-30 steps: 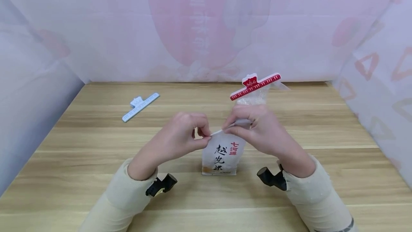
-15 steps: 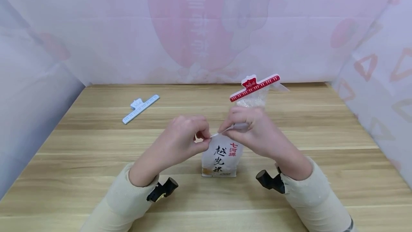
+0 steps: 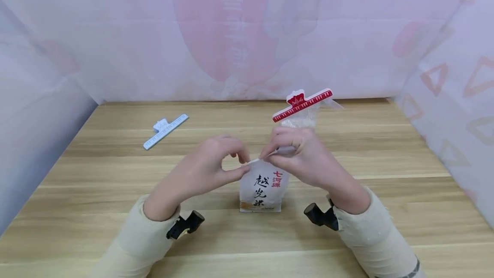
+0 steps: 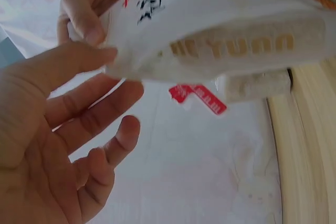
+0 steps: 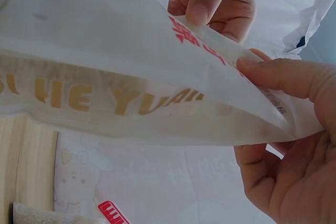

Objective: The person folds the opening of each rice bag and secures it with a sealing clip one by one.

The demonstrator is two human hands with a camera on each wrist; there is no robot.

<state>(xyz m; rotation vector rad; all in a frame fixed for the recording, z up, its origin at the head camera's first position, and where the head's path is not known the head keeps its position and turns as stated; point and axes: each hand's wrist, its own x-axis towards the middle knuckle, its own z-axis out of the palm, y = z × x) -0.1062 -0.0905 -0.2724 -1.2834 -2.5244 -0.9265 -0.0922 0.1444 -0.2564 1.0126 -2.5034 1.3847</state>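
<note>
- Two hands, head view: the left hand (image 3: 210,162) pinches the top edge of one white bag (image 3: 262,188) lightly at its left corner, thumb in front; the right hand (image 3: 302,153) grips the same edge farther right between thumb and fingers. The bag stands upright on one wooden table (image 3: 115,192), between the forearms, with three large black characters and three smaller red ones on its front.
- Also in head view, two clips: one red-and-white clip (image 3: 302,105) slants across one clear bag (image 3: 302,118) behind the right hand, and one pale blue clip (image 3: 166,132) lies on the table at the left, well apart from both hands. That makes two bags in all. Two cream sleeves, the left sleeve (image 3: 144,231) and right sleeve (image 3: 376,235), each bear one black device at the wrist.
- Left wrist view: the left thumb lies on the white bag's front, with fingers behind the corner. One thumb of the right hand presses nearby. Gold letters show on the bag; one red clip and one clear bag appear beyond.
- Right wrist view: thumb and fingers of the right hand hold the bag from opposite faces; the left thumb touches its edge.
</note>
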